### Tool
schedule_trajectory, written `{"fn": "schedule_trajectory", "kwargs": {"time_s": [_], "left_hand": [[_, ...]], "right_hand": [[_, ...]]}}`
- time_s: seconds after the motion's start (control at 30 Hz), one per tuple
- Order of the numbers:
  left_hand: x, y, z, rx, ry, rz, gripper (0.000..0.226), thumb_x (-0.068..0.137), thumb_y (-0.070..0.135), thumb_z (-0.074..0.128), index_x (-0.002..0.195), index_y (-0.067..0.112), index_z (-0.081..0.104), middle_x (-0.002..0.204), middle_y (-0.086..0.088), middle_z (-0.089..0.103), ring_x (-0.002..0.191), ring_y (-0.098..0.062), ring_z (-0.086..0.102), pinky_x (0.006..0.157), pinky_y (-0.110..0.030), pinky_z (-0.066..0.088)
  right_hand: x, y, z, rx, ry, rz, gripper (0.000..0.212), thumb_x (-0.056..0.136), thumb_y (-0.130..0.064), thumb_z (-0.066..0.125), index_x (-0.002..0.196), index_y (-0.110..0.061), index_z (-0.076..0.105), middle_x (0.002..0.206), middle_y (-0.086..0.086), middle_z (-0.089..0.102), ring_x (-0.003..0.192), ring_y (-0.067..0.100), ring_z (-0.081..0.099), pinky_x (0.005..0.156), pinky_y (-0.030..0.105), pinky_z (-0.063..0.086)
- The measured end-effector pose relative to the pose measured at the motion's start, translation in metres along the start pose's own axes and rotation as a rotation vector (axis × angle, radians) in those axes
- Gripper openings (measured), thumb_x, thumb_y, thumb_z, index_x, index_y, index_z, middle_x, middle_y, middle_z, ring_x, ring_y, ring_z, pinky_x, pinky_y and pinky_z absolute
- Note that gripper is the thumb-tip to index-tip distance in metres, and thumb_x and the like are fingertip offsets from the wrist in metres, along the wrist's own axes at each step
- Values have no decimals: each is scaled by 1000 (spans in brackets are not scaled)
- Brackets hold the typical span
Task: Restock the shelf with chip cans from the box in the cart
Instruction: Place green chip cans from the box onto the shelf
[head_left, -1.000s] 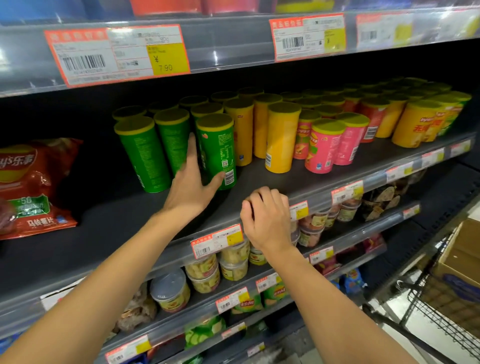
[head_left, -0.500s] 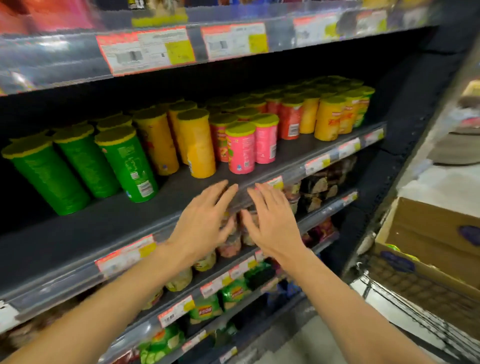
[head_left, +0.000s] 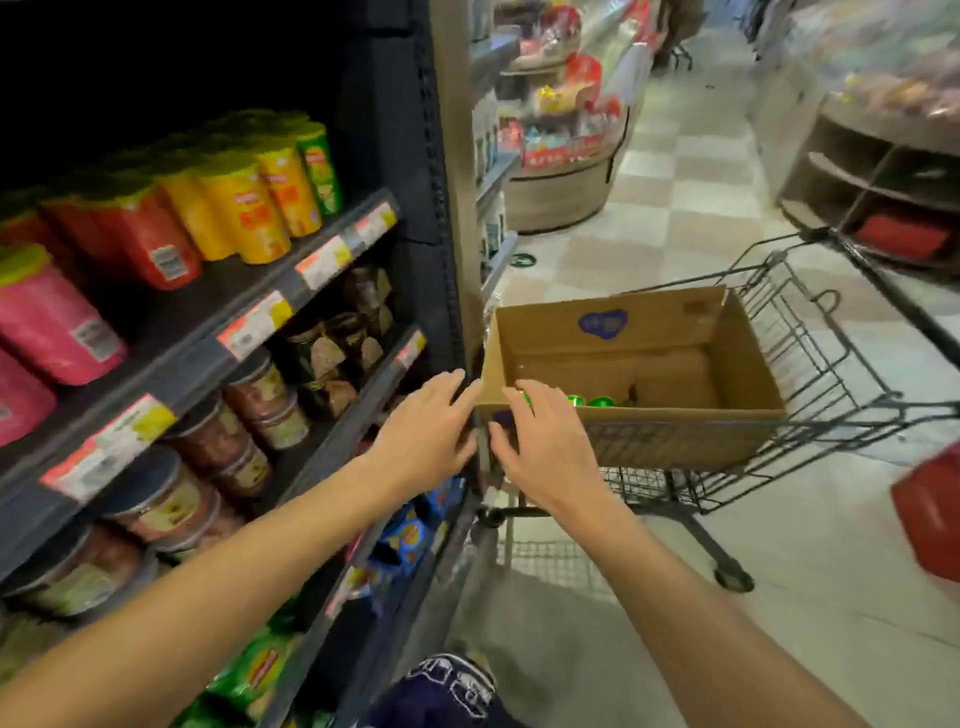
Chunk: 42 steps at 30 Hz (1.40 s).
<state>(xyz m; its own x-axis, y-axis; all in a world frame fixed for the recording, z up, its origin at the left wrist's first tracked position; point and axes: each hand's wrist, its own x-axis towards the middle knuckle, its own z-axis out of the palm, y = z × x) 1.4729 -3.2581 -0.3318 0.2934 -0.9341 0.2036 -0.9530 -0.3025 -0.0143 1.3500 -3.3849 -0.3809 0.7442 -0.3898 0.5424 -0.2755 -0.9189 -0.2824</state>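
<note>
An open cardboard box (head_left: 675, 431) sits in a black wire cart (head_left: 810, 364) to the right of the shelf. Green can lids (head_left: 592, 401) show low inside the box near its front wall. My left hand (head_left: 426, 431) reaches toward the box's left front corner with fingers spread and holds nothing. My right hand (head_left: 545, 447) is in front of the box's front wall, fingers spread near its rim, also holding nothing. On the shelf (head_left: 208, 332) at left stand pink (head_left: 52, 317), red (head_left: 145, 234) and yellow chip cans (head_left: 249, 208).
Lower shelves hold lidded cups (head_left: 171, 493) and snack bags. A round display stand (head_left: 566, 156) is down the tiled aisle. A wooden rack (head_left: 878, 182) stands at right. A red object (head_left: 930, 519) sits at the right edge.
My view has swung right from the shelf to the cart. Both hands left the shelf edge and moved to the box, fingers spread.
</note>
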Motion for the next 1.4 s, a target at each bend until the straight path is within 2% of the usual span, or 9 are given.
{"fn": "schedule_trajectory", "kwargs": {"time_s": [0.13,0.33,0.5,0.7,0.8,0.93,1.07,1.2,1.4], "left_hand": [[54,30,38,-2,-91,143,65,73,25,78,130,3,57,121,-22,62,109,-37,63,81,-40,56],[132,58,97,-71,-160,241,61,85,30,65,139,5,49,137,-19,55,127,-38,51,103,-46,47],[204,54,145,-94,-259,264,60,68,25,78,122,4,62,117,-16,67,107,-36,64,82,-42,57],[279,38,211,-149,-364,230,63,54,28,84,110,5,68,103,-15,70,91,-34,68,71,-37,60],[309,32,243,-201,-461,177,62,63,29,80,118,5,66,112,-17,68,101,-37,65,83,-40,57],[335,29,275,-276,-612,59,61,90,31,58,146,13,41,143,-11,49,131,-32,45,105,-41,42],[344,26,301,-270,-728,6,64,95,35,53,151,17,29,150,-9,41,135,-29,40,108,-42,39],[350,25,321,-256,-802,-28,62,97,36,51,152,17,27,155,-12,34,139,-30,37,112,-42,36],[350,21,349,-314,-888,-143,65,97,33,53,153,19,25,153,-11,36,137,-29,38,111,-41,36]], "right_hand": [[-30,60,-4,-67,-90,200,43,93,-37,51,120,-6,63,118,13,63,113,32,58,99,46,47],[-32,134,5,-118,-187,430,52,91,-43,43,120,-6,65,117,13,64,110,30,60,97,48,50],[4,193,34,-47,-312,586,47,94,-41,47,127,-10,58,117,8,62,109,27,57,94,42,49],[65,270,92,93,-547,792,49,96,-34,54,139,-12,46,129,10,55,120,29,50,101,39,40],[90,295,126,78,-675,865,48,97,-34,52,138,-10,44,132,13,51,121,32,48,101,39,36],[102,320,167,96,-797,959,47,95,-33,53,135,-10,44,134,15,50,121,35,49,98,41,40],[104,338,203,233,-849,1102,55,92,-21,57,141,-7,39,138,18,49,127,37,49,102,41,40],[102,357,234,291,-883,1188,77,92,-16,60,156,-15,18,151,15,39,136,34,42,109,45,39],[96,375,268,285,-899,1296,96,92,-12,61,158,-24,-7,161,18,20,146,36,25,114,46,30]]}}
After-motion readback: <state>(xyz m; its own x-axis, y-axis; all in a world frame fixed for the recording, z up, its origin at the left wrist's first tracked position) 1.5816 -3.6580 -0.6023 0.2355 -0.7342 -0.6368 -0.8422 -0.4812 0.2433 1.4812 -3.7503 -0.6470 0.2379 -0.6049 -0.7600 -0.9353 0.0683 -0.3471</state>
